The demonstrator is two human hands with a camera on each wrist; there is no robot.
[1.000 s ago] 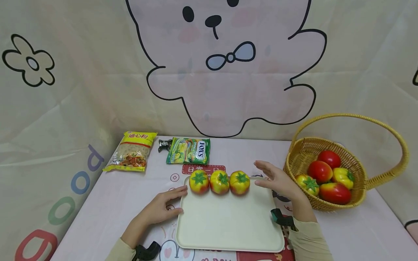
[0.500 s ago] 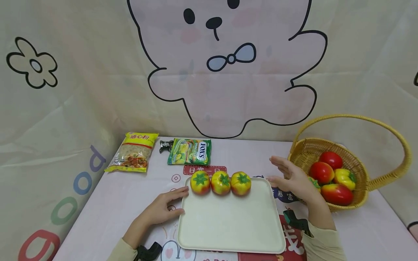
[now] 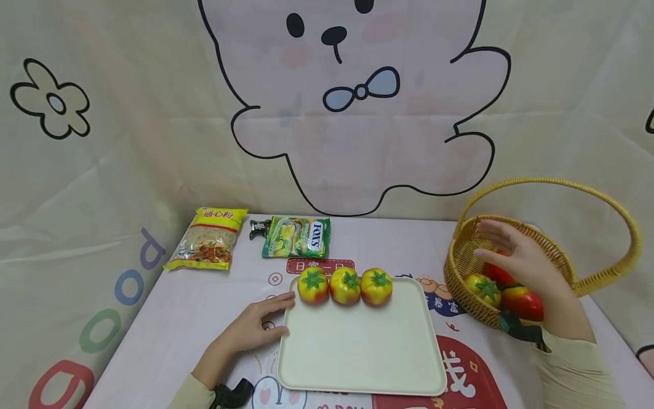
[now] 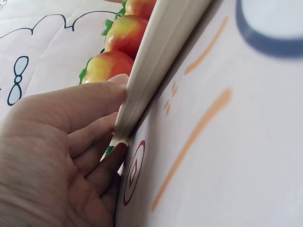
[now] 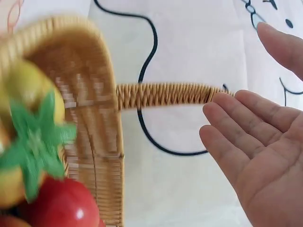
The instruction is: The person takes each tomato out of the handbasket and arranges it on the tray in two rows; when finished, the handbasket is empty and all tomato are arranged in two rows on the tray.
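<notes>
My left hand [image 3: 258,325] rests at the left edge of a cream tray [image 3: 360,352], thumb and fingertips against its rim. In the left wrist view, the fingers [image 4: 97,101] lie along the tray's side wall. Along the tray's far edge sit three round yellow-red toy fruits [image 3: 344,286] with green leafy tops. My right hand [image 3: 528,261] is over the wicker basket [image 3: 462,255], fingers extended and holding nothing. Inside the basket are a similar yellow fruit [image 3: 482,288], a long red fruit [image 3: 523,304] and round red fruit [image 3: 498,274], partly hidden by the hand and forearm.
The basket's tall handle [image 3: 633,244] arches behind and right of my right hand. At the back left lie a yellow pasta bag [image 3: 209,238], a small black packet [image 3: 259,228] and a green FOX'S bag [image 3: 296,237]. A printed cloth backdrop [image 3: 357,159] rises behind the table.
My right hand has moved right from beside the tray's far right corner to over the basket, covering some of its fruit. The left hand stays at the tray's edge.
</notes>
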